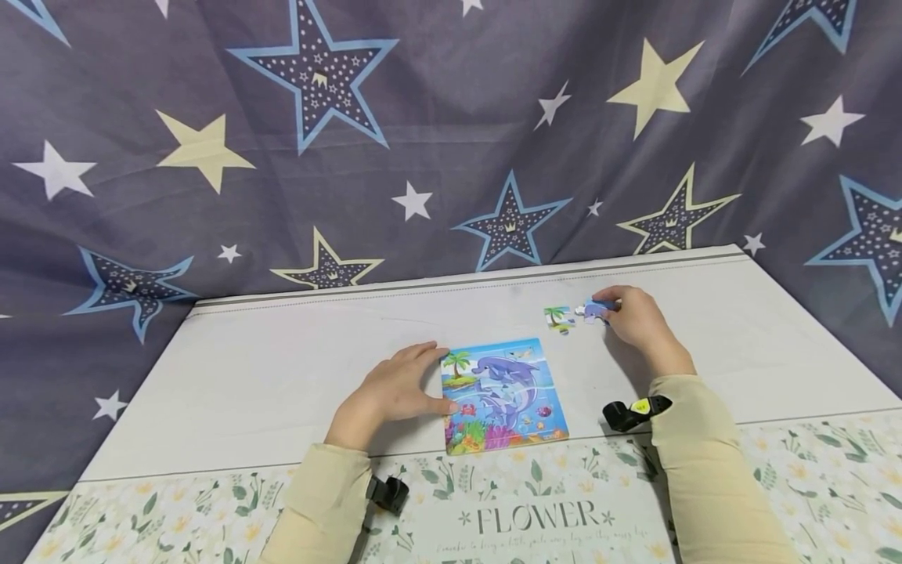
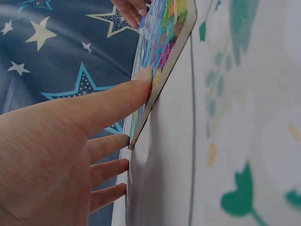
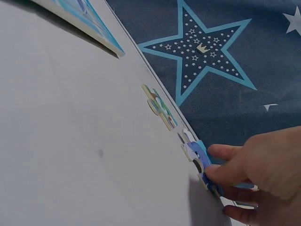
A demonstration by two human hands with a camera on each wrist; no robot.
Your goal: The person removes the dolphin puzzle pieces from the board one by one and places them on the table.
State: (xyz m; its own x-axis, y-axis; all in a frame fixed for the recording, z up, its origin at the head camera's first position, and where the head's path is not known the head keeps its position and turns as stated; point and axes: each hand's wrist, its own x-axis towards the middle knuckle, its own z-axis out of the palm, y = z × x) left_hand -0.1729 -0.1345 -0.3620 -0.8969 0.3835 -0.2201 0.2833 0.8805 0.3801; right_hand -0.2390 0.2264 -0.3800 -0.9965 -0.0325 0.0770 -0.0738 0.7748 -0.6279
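Note:
A square dolphin jigsaw puzzle in a flat tray lies on the table in front of me. My left hand rests at its left side, thumb on the picture near the edge and index fingertip by the upper left corner; the other fingers spread loosely. Up and to the right, my right hand pinches a blue and purple puzzle piece between thumb and fingers, low over the white surface. Just left of that piece lies a palm-tree puzzle piece, the two nearly end to end.
The table's white part runs back to a dark curtain printed with stars. Along the front lies a flower-patterned cloth with lettering. Each wrist wears a black camera strap over a beige sleeve.

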